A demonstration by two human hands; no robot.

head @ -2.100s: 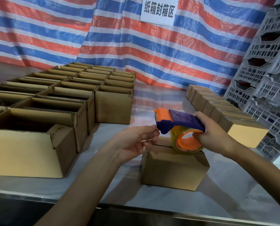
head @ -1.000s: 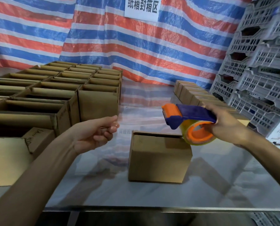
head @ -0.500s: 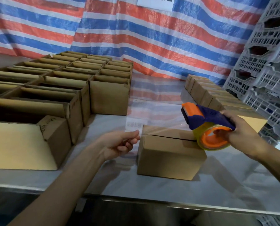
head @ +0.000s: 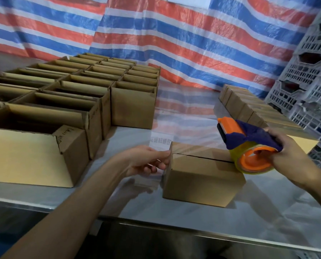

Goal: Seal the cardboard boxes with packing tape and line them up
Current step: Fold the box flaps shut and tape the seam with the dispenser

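Observation:
A small closed cardboard box [head: 202, 178] sits on the metal table [head: 156, 208] in front of me, its top seam showing. My right hand [head: 286, 152] grips an orange and purple tape dispenser [head: 249, 146] holding a roll of clear tape, held at the box's right top edge. A clear strip of tape runs from the dispenser leftward over the box top. My left hand [head: 146, 160] pinches the strip's free end against the box's left edge.
Several open cardboard boxes [head: 72, 101] stand packed together on the left. A row of sealed boxes [head: 249, 107] runs along the right. Grey plastic crates [head: 309, 81] are stacked at far right. A striped tarp [head: 174, 34] hangs behind.
My left hand pulled the tape end out to the left, then brought it down to the box's left edge. The dispenser dropped to the box's right top edge.

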